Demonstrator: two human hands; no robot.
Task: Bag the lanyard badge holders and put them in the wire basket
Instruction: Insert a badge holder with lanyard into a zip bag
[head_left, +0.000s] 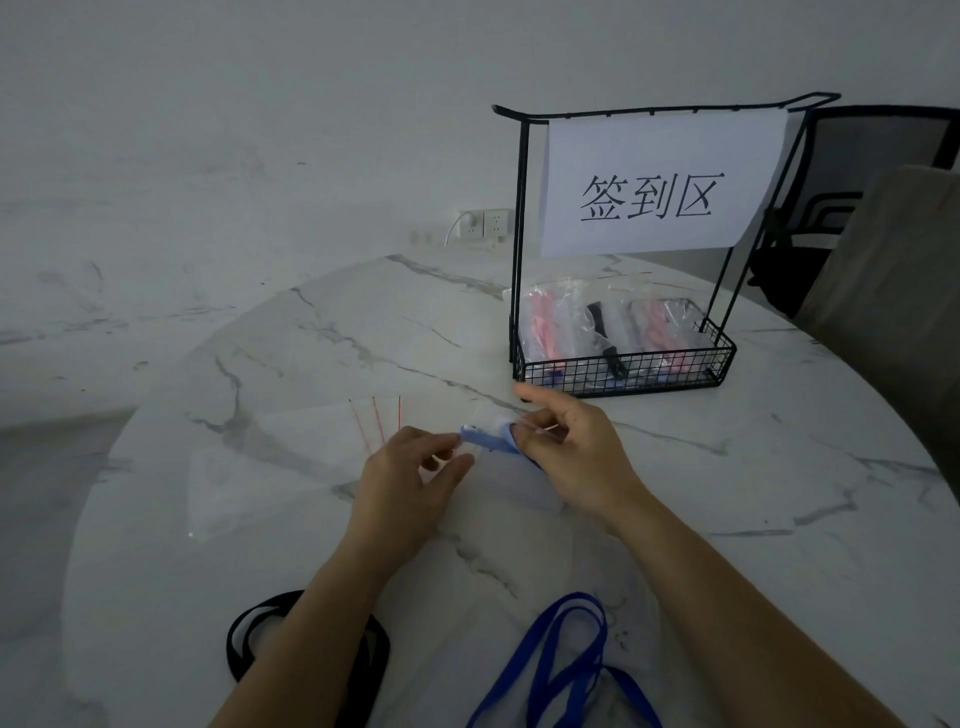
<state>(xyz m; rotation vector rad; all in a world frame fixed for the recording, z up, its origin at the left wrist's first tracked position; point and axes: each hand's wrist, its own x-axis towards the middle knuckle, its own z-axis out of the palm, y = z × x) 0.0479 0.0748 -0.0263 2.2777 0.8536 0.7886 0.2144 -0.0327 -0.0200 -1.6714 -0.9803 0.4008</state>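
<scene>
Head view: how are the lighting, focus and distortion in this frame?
Head view: dim, flat grey light, no hard shadows, little glare; the wide lens bows the table edge; left hand and right hand slightly soft; clear bags nearly vanish against the marble; the sign on the wire basket is legible.

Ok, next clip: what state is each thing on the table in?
Folded blue lanyard badge holder, pinched between left grip and right grip.
Black wire basket, upright, holding filled bags.
White paper sign, hanging on the basket's frame.
Clear plastic bags, flat, empty.
Loose blue ribbon lanyard, unbagged.
Black lanyard, unbagged, under left forearm.
</scene>
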